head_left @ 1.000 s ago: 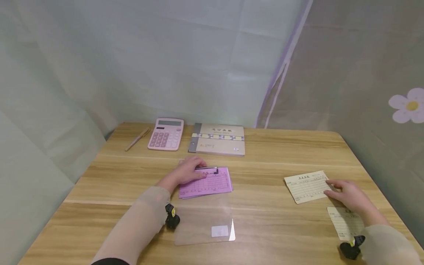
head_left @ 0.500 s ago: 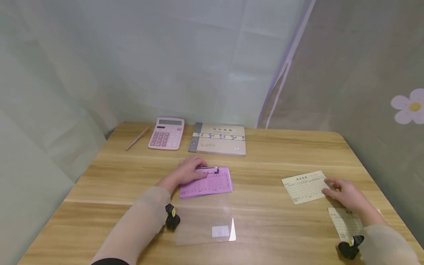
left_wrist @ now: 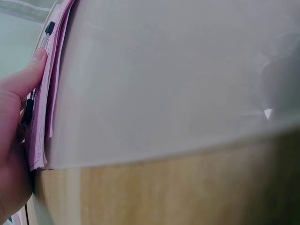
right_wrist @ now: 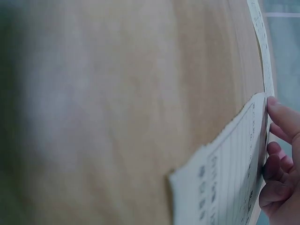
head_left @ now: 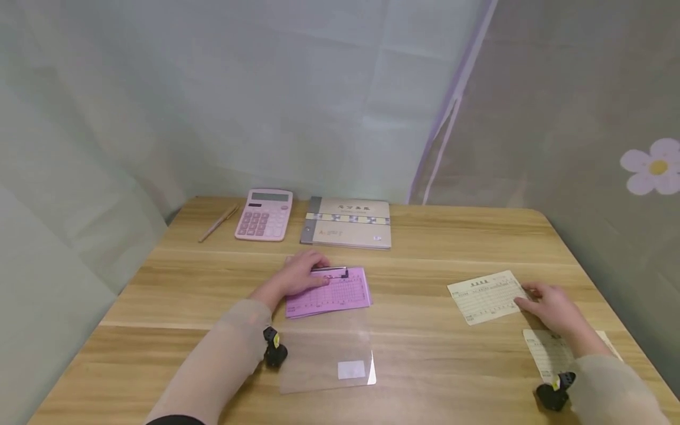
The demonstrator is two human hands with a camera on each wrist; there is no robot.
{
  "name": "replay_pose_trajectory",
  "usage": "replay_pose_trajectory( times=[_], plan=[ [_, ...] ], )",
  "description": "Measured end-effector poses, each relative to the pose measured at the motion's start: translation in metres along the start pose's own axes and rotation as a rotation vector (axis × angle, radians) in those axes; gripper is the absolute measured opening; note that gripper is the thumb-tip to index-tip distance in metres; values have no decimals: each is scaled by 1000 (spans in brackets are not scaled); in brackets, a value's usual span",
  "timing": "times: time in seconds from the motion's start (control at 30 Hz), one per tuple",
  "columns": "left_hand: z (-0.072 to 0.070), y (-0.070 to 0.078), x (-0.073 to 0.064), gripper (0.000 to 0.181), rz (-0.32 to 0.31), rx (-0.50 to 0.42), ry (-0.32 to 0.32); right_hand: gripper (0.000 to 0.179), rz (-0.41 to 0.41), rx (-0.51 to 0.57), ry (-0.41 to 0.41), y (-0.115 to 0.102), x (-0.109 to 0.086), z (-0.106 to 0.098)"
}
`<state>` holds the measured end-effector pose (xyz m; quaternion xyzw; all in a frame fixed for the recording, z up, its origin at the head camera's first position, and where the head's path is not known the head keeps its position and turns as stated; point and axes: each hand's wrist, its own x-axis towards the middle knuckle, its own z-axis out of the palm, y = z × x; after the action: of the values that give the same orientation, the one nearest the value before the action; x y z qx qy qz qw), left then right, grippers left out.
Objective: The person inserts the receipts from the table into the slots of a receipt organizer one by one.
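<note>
My left hand (head_left: 303, 274) is at the clip end of a clear clipboard (head_left: 319, 354), thumb (left_wrist: 35, 70) pressed on the metal clip. Purple printed slips (head_left: 340, 298) lie under that clip, their edges fanned a little in the left wrist view. Over on the right, my right hand (head_left: 555, 307) pinches the right edge of a cream printed slip (head_left: 483, 298), thumb on top. A second cream slip (head_left: 547, 354) lies nearer me, partly covered by the right forearm. In the right wrist view this nearer slip (right_wrist: 225, 173) shows a torn-looking edge.
At the back of the wooden table (head_left: 425, 354) are a pen (head_left: 218, 223), a pink calculator (head_left: 264, 215) and a cream ledger book (head_left: 347, 223) with a patterned band. Curtains (head_left: 292, 106) hang close behind and on both sides.
The cream slip and my right hand have slid slightly left together, baring more of the nearer slip. My left hand keeps its place on the clipboard.
</note>
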<state>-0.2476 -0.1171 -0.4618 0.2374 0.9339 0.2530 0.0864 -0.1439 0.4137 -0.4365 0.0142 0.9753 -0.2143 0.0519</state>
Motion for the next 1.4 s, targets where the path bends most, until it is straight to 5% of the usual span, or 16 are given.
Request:
replay_pose_trajectory(
  times=[0.83,1.4],
  plan=[
    [-1,0,0,38,-18,-4,-3,58,-33,20,57,-2,0,7],
    [-2,1,-1,38,-15,-9,2,51,40,76,80,-7,-2,8]
  ],
)
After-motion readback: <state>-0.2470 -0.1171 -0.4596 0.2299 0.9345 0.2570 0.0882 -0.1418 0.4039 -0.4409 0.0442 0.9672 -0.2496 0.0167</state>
